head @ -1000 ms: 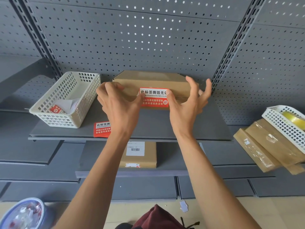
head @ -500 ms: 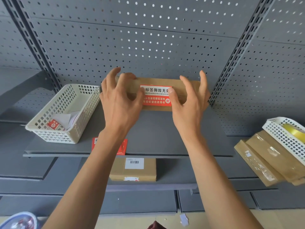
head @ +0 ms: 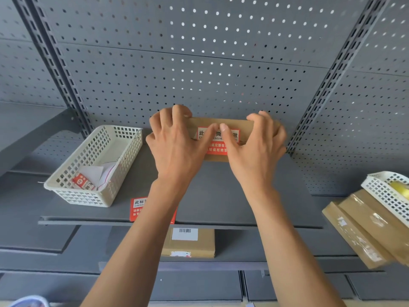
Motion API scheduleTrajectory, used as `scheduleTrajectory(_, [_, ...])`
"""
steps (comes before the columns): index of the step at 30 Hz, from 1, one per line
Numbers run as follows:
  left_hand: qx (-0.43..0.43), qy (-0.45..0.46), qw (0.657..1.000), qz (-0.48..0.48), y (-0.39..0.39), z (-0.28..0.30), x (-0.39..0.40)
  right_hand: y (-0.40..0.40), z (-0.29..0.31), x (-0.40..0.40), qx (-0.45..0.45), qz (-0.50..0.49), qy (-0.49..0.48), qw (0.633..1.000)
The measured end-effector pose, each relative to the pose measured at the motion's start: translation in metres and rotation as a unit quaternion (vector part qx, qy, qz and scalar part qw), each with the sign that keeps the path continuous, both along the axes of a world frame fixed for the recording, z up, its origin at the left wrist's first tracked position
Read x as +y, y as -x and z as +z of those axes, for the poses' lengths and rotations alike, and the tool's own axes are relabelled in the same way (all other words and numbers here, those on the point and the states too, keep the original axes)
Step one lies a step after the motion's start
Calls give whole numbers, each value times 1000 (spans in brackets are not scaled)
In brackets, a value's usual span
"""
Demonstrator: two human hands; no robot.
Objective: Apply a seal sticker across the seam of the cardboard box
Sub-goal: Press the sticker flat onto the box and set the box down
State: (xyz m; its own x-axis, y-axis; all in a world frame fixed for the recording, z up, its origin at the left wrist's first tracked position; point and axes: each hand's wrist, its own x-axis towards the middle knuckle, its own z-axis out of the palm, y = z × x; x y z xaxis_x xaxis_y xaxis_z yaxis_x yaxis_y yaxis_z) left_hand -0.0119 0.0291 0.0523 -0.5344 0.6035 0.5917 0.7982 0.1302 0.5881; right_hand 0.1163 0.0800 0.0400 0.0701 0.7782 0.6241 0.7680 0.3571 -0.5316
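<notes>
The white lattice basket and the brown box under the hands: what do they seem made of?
The white lattice basket looks like moulded plastic: smooth, slightly glossy walls with a regular grid of square holes. The brown box looks like matte cardboard, plain tan with creased edges; its red seal sticker looks like printed paper or film.

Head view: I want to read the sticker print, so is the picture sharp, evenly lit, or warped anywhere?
Head view: light is soft and even, no glare on the seal sticker; its print is sharp but thumbs cover part; shelf uprights splay from wide-angle distortion; taped parcels at the right edge look smeared.
</notes>
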Motion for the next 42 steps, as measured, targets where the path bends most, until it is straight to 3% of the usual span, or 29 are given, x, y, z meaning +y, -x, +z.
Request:
scheduleTrajectory(9, [-7, -14, 999, -28, 5, -3, -2, -5, -2, 1, 27, 22, -7, 999])
scheduleTrajectory(16, [-71, -44, 994, -77, 11, -5, -6, -7, -1, 1, 68, 40, -2, 997])
scheduleTrajectory(30, [-82, -48, 990, -107, 18, -5, -9, -12, 7, 1, 112, 77, 24, 990])
scheduleTrajectory(42, [-33, -6, 985, -168, 38, -7, -19, -30, 6, 4, 30, 147, 42, 988])
